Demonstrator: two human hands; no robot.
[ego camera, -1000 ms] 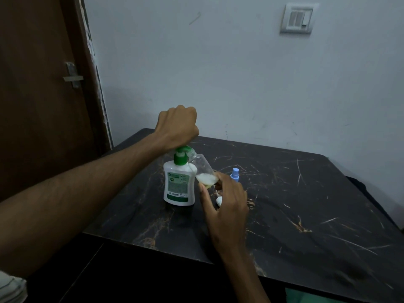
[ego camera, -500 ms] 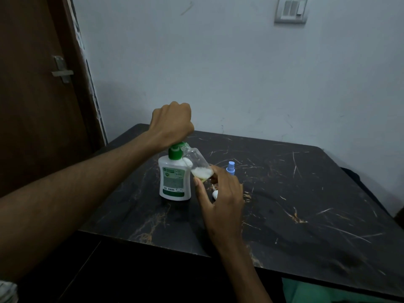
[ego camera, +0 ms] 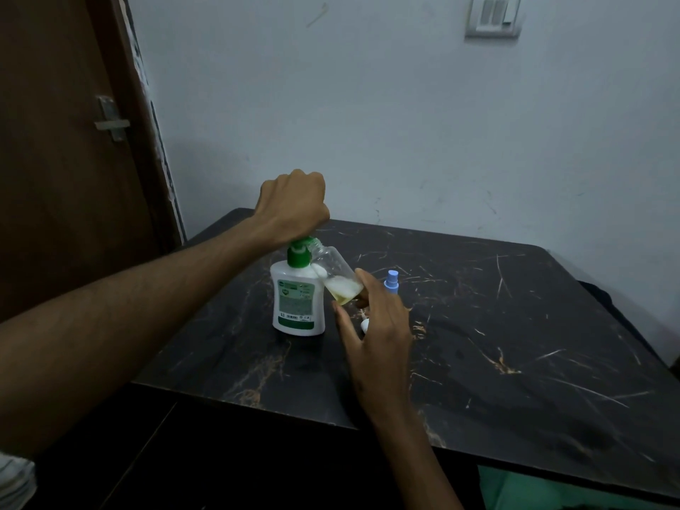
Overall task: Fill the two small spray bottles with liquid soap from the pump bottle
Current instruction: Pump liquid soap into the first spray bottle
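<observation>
Where the dark marble table [ego camera: 515, 362] meets the wall, the pump bottle [ego camera: 297, 300] stands under the fisted left hand [ego camera: 292, 207] pressing its green pump. At its 3 o'clock, the right hand [ego camera: 375, 336] pinches a tilted clear spray bottle [ego camera: 338, 277], mouth at the nozzle; a blue spray cap [ego camera: 391, 280] stands beyond.

One head-worn view — looking forward and down, close over the dark table [ego camera: 515, 362], toward the wall [ego camera: 368, 123].

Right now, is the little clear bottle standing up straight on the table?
No, the right hand holds the small clear bottle tilted, its mouth up against the pump bottle spout.
</observation>
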